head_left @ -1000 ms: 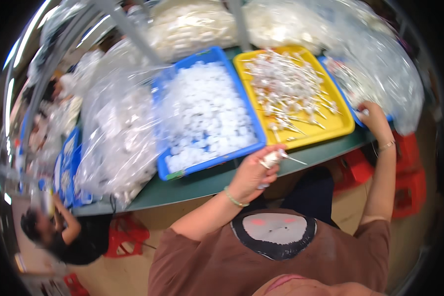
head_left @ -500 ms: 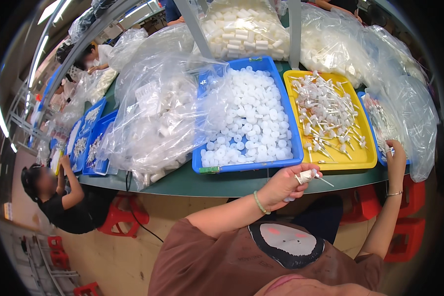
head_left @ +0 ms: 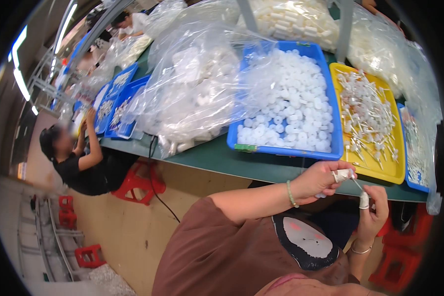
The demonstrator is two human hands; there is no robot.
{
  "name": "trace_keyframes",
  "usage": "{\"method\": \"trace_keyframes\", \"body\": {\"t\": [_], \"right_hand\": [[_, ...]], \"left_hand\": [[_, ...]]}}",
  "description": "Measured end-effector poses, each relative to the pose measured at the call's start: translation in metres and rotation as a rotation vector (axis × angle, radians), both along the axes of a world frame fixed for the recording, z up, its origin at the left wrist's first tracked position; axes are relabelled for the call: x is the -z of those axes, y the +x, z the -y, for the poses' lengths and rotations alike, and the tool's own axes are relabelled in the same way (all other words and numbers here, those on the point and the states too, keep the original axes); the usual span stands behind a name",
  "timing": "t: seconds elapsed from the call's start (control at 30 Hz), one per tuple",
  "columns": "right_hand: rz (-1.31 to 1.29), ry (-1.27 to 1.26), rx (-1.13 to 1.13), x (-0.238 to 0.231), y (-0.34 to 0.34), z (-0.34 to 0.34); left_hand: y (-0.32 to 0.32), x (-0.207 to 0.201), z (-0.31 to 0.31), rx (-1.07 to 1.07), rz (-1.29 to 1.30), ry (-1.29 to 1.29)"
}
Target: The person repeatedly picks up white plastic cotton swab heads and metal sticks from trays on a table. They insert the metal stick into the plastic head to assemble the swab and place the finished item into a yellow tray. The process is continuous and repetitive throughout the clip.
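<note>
My left hand (head_left: 320, 181) is closed in a pinch just off the table's front edge, below the blue tray. From its fingertips juts a thin white stick (head_left: 356, 184). White tape wraps a finger, and pale pieces show beneath the palm. Close by on the right, my right hand (head_left: 372, 211) has its taped thumb and fingers pinched together at the stick's lower end; whether they hold a further small part is too small to tell. Beyond the hands, a blue tray (head_left: 236, 140) bears white round discs, and a yellow tray (head_left: 399, 175) bears white stick parts.
A narrow blue tray (head_left: 419, 185) of thin white pieces stands at the right. Large clear bags (head_left: 192, 98) of white parts cover the table's middle and back. At the left a co-worker (head_left: 76, 158) sits on a red stool (head_left: 142, 187). More red stools (head_left: 394, 261) stand at lower right.
My right hand has come from the narrow blue tray at the right to the stick at my left fingertips. The whole view has shifted, with trays now further right.
</note>
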State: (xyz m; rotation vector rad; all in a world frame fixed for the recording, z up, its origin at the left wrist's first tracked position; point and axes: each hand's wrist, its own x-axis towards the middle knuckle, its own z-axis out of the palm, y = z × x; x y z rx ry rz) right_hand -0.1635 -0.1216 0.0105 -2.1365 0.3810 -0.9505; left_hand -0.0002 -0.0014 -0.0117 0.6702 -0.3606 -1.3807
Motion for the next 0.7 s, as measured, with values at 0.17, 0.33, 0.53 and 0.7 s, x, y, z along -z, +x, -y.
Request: {"method": "trace_keyframes", "body": {"t": [0.17, 0.33, 0.53, 0.7], "right_hand": [[-0.059, -0.092, -0.020, 0.001, -0.003, 0.003], [-0.104, -0.083, 0.006, 0.001, -0.006, 0.002], [-0.110, -0.091, -0.004, 0.001, -0.004, -0.004], [-0.019, -0.184, -0.079, -0.003, 0.007, -0.006]], "left_hand": [[-0.001, 0.001, 0.001, -0.009, -0.006, -0.002], [-0.004, 0.001, -0.001, -0.037, 0.010, -0.016], [-0.003, 0.003, -0.004, -0.056, 0.037, -0.034], [-0.006, -0.003, 0.001, -0.050, 0.086, 0.021]]}}
